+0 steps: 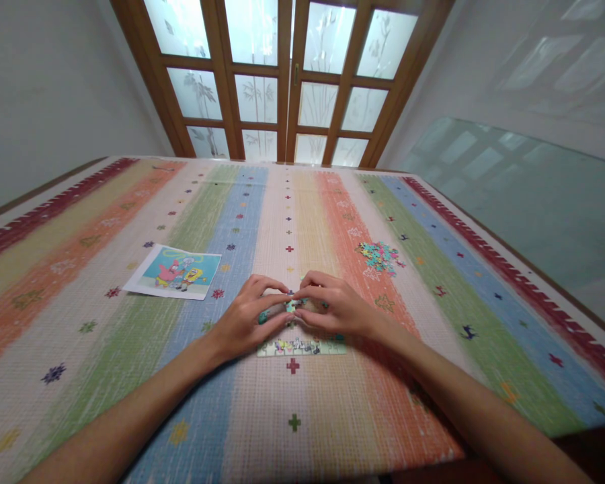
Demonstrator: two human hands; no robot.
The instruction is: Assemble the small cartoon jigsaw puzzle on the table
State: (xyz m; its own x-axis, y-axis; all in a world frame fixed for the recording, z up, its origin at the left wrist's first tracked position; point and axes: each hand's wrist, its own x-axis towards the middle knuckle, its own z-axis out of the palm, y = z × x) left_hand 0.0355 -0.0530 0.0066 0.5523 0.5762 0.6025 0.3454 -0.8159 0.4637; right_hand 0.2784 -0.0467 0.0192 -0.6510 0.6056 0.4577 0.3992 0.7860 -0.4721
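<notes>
Fingertips: the left hand point(239, 321) and the right hand point(341, 306) meet tip to tip, or nearly so, thumbs and fingers bent toward each other; whether either pair is pinched on a piece I cannot tell.
Between the thumbs and fingers: a few small turquoise puzzle pieces point(291, 306), partly hidden by the hands.
Just nearer than the hands: a joined puzzle strip point(327, 347), flat on the cloth, pale with yellow, pink and dark printed details and a straight near edge; its far part is hidden by the hands.
Right and farther: a loose pile of pieces point(378, 257), mostly turquoise with some pink and yellow, lying well apart from the right hand.
Left and farther: a white-edged picture sheet point(184, 274), printed with SpongeBob, Patrick and Squidward on blue; any small lettering is too fine to read.
Underneath: a striped tablecloth point(277, 430) in red, yellow, orange, green, blue and cream, bearing crosses, stars, trees and deer.
Far side: wooden doors point(286, 101) with frosted panes showing plant designs.
Far right: a pale greenish panel point(524, 195) by the wall.
</notes>
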